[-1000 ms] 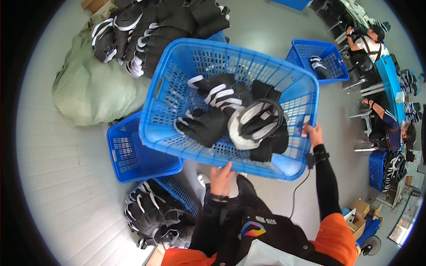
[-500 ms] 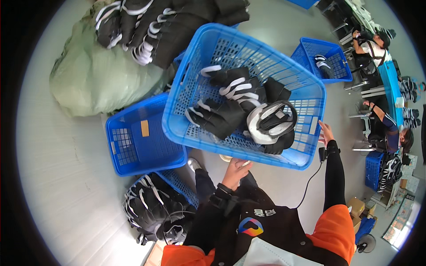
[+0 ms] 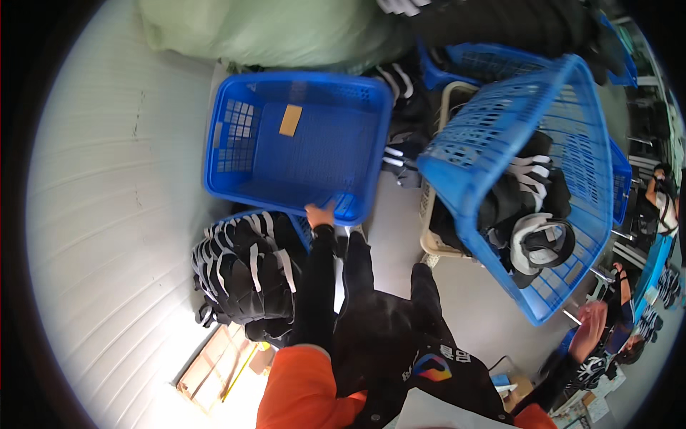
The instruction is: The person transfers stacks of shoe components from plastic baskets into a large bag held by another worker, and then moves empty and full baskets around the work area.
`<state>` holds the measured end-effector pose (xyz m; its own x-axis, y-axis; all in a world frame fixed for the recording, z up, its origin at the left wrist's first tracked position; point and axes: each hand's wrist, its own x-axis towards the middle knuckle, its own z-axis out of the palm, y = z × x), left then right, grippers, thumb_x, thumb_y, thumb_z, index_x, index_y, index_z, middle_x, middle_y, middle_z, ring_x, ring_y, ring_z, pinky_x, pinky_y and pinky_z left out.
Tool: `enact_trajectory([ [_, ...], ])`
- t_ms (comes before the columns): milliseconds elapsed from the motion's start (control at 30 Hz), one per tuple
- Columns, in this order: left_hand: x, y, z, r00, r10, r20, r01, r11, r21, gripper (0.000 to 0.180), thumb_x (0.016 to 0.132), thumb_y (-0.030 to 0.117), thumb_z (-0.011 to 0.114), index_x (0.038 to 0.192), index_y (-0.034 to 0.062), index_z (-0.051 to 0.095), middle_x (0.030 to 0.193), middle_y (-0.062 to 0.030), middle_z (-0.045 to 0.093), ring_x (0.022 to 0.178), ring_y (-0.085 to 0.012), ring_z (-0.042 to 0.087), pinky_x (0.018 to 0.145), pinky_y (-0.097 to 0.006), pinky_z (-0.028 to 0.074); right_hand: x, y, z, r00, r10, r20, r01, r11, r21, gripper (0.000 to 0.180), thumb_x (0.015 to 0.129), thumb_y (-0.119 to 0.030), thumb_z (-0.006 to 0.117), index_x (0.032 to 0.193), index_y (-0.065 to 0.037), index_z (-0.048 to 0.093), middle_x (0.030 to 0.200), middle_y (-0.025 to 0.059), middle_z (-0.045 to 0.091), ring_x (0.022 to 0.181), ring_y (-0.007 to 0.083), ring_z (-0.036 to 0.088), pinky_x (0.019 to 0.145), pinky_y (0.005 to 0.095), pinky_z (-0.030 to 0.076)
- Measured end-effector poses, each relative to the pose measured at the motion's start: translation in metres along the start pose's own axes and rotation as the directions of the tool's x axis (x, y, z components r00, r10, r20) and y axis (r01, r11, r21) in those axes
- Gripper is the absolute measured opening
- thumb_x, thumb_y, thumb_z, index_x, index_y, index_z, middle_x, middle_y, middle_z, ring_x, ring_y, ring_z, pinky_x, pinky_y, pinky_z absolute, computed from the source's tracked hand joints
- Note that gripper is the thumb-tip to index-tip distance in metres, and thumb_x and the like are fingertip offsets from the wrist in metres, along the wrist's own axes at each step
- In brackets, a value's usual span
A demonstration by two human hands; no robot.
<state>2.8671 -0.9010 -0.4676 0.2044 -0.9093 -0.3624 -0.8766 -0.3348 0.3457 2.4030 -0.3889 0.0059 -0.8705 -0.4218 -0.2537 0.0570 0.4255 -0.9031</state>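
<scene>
Orange sleeves and a dark jacket fill the lower middle of the frame. Left hand [image 3: 319, 214] reaches up to the near rim of the empty blue basket [image 3: 300, 143] at centre left, its grip closed on that edge. Right hand [image 3: 590, 323], at lower right, has its fingers curled at the low corner of the tilted blue basket [image 3: 471, 164], which holds black shoe uppers [image 3: 525, 193] with white stripes. Stacked black uppers [image 3: 243, 272] lie on the floor just below the empty basket. A green sack [image 3: 271, 32] sits at the top.
</scene>
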Motion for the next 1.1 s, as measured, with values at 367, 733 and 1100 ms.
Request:
enact_trajectory([
  [367,0.336,-0.194,-0.090,0.790,-0.612,0.020,0.612,0.791,0.026,0.078,0.069,0.039,0.086,0.126,-0.0055,0.057,0.110,-0.0201,0.068,0.103,-0.0357,0.067,0.087,-0.043,0.054,0.125,0.305,0.642,0.935,0.263,0.239,-0.142,0.893,-0.428,0.070,0.078,-0.034,0.082,0.127,0.006,0.051,0.120,0.0211,0.062,0.112,0.0283,0.060,0.097,0.0356,0.045],
  [733,0.306,-0.185,-0.117,0.921,-0.147,0.361,0.388,0.431,-0.814,0.023,0.080,-0.006,0.061,0.103,-0.0005,0.059,0.098,-0.0134,0.066,0.084,-0.0318,0.067,0.075,-0.044,0.055,0.185,0.257,0.695,0.871,0.429,0.242,-0.465,0.877,0.121,0.037,0.069,0.009,0.060,0.105,0.001,0.060,0.090,0.0053,0.060,0.081,0.0175,0.059,0.072,0.0312,0.048],
  [1100,0.161,-0.138,-0.404,0.933,-0.084,0.350,0.360,0.167,-0.918,0.023,0.080,0.001,0.057,0.101,0.0004,0.065,0.096,-0.0115,0.067,0.087,-0.0275,0.067,0.078,-0.039,0.055,0.061,-0.054,0.569,0.908,0.263,0.326,-0.363,0.882,0.301,0.028,0.071,0.006,0.058,0.098,-0.002,0.060,0.084,0.0021,0.057,0.069,0.0134,0.055,0.061,0.0265,0.044],
])
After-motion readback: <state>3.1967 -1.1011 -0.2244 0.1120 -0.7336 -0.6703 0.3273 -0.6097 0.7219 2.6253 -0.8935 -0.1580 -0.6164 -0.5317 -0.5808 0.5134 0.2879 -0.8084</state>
